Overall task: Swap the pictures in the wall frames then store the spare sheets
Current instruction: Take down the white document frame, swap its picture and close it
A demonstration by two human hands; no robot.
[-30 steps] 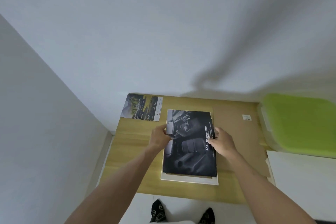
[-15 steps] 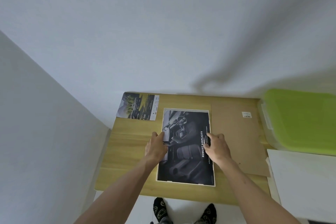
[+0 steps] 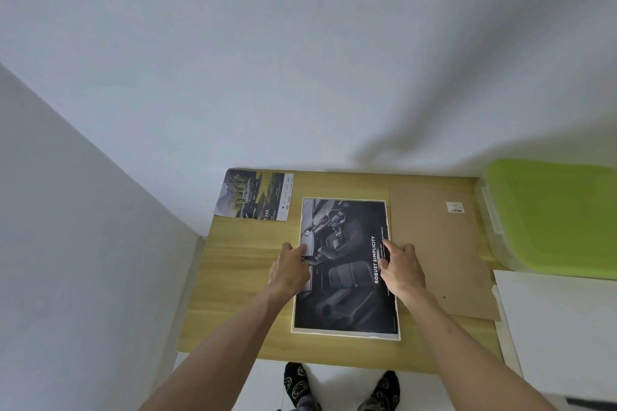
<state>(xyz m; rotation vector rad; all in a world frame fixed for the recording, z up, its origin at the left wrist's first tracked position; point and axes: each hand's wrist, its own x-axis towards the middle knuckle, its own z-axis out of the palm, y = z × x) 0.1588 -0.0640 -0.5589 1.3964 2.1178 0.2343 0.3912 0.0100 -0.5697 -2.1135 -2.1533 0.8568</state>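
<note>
Stage: the dark picture (image 3: 347, 267) lies face up inside the pale frame (image 3: 345, 334) on the counter (image 3: 240, 277), its edges close to square with the frame border. I judge this to be the seating step for one picture.

Done, as far as visible: one new sheet is placed in one frame.

Left to do: the brown backing board (image 3: 444, 264), just right of the right hand, is not yet on the frame; the frame is not on a wall; a colour sheet (image 3: 255, 194) lies beyond the left hand at the far counter corner, not yet stored. Whether a second frame exists cannot be told here.

Left grip: the left hand (image 3: 290, 272) rests flat at the picture's left edge, fingers fairly straight, tips pressing on the sheet; it clasps nothing.

Right grip: the right hand (image 3: 400, 269) lies over the right edge by the white lettering, fingers spread and lightly bent, pressing down rather than pinching.

Possible store: a green-lidded box (image 3: 554, 217) sits well to the right of the right hand, lid on.
</note>
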